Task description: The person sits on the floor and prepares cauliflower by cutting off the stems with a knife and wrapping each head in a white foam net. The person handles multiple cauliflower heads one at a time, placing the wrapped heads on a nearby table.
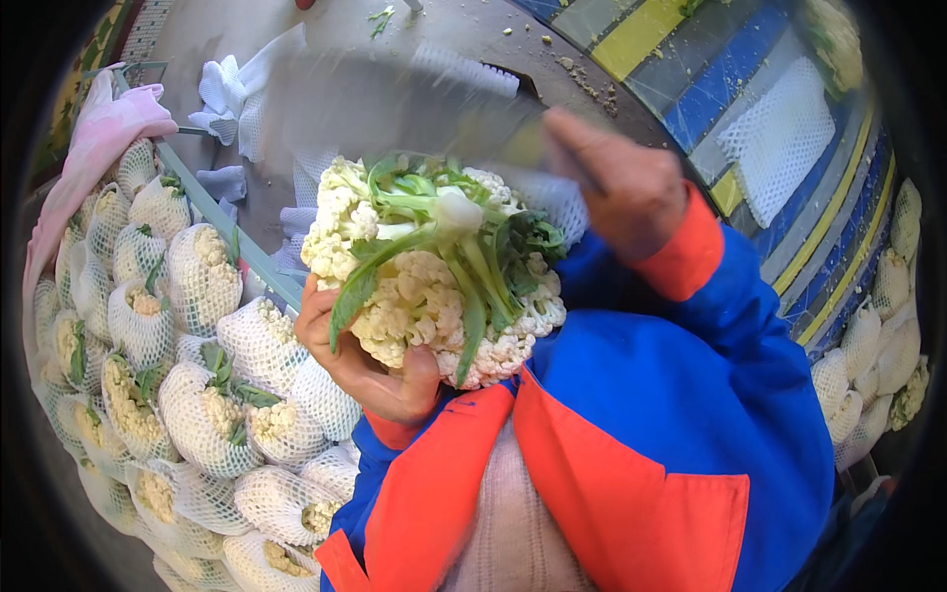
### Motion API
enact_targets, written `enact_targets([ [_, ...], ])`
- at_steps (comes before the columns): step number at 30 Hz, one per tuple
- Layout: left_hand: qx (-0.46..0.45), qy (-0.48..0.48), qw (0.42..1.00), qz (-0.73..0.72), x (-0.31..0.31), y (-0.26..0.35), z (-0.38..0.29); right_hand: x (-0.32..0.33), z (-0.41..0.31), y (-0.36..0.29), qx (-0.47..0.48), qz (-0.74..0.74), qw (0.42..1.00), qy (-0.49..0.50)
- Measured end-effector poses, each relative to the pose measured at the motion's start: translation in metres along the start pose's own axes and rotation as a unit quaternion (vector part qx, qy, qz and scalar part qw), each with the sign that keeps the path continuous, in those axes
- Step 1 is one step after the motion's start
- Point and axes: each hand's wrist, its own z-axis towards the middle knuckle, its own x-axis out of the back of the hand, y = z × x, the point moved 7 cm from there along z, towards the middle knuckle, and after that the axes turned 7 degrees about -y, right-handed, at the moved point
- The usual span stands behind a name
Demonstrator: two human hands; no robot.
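My left hand [370,362] grips a cauliflower head [414,296] from below and the left, its thumb pressed on the curds. The cut stem [456,211] faces up, with green leaves [473,274] spreading from it. Motion blurs my right hand [621,177], which is closed around the handle of a broad-bladed knife [399,103]. Its wide grey blade is smeared across the picture just beyond the cauliflower. Whether the edge touches the stem or leaves cannot be told.
To the left, a metal-framed container [214,222] holds many net-wrapped cauliflowers [200,414], with a pink cloth [103,140] over its corner. Loose white foam nets [222,96] lie beyond. A striped surface [710,96] at right bears a foam net [784,140]. More wrapped heads [873,355] sit far right.
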Motion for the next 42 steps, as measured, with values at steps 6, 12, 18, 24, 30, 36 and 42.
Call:
enact_targets([
  [6,0.002,0.006,1.000,0.015,0.001,0.000,-0.002,0.076,-0.063,0.061,-0.292,-0.105,0.948,0.075],
  [12,-0.018,-0.023,0.999,0.015,0.000,0.001,0.004,0.107,-0.130,0.077,-0.338,-0.211,0.908,0.127],
  [18,-0.011,-0.034,0.999,-0.014,0.000,-0.001,0.001,0.111,-0.156,0.107,-0.415,-0.304,0.855,0.069],
  [24,-0.039,-0.037,0.998,0.027,0.003,0.002,0.001,0.114,-0.154,0.143,-0.488,-0.271,0.822,0.112],
  [30,-0.036,-0.033,0.999,-0.004,0.002,0.002,0.003,0.119,-0.123,0.193,-0.529,-0.247,0.801,0.132],
  [36,-0.065,-0.034,0.997,0.018,0.003,0.005,0.005,0.122,-0.088,0.227,-0.573,-0.281,0.760,0.122],
  [42,-0.054,-0.029,0.998,0.031,0.004,0.002,0.007,0.105,-0.074,0.264,-0.649,-0.248,0.712,0.104],
])
